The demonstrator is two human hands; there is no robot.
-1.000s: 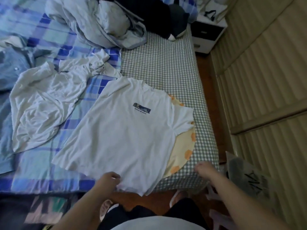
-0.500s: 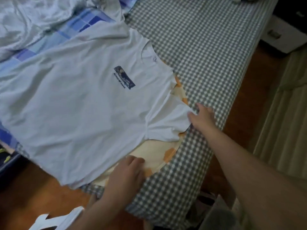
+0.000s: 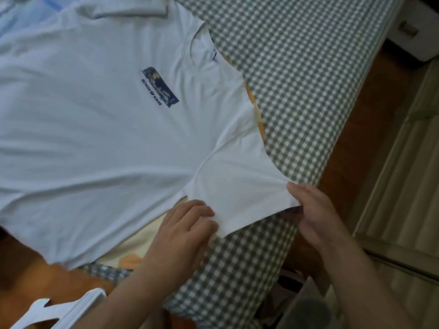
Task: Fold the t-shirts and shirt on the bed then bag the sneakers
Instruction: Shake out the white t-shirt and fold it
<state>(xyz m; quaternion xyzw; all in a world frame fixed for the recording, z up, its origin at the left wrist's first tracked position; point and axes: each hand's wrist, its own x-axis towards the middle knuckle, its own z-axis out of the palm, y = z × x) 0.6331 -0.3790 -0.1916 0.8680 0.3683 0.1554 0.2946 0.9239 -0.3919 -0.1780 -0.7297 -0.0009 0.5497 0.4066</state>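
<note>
step: first fold, white t-shirt flat, print up, on checked bed | right hand pinches sleeve hem corner | left hand curled on sleeve's near edge | next: likely swing sleeve inward over chest, keep hem taut

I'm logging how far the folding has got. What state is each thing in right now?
White t-shirt: spread flat, front up, unfolded, hem overhanging the bed edge.
Sleeve: pulled out flat, held at both corners.
Left hand: pinches the sleeve's near corner.
Right hand: grips the sleeve's cuff edge.
Cream and orange cloth: lies under the t-shirt, mostly covered.
Checked bedsheet: spread flat.
</note>
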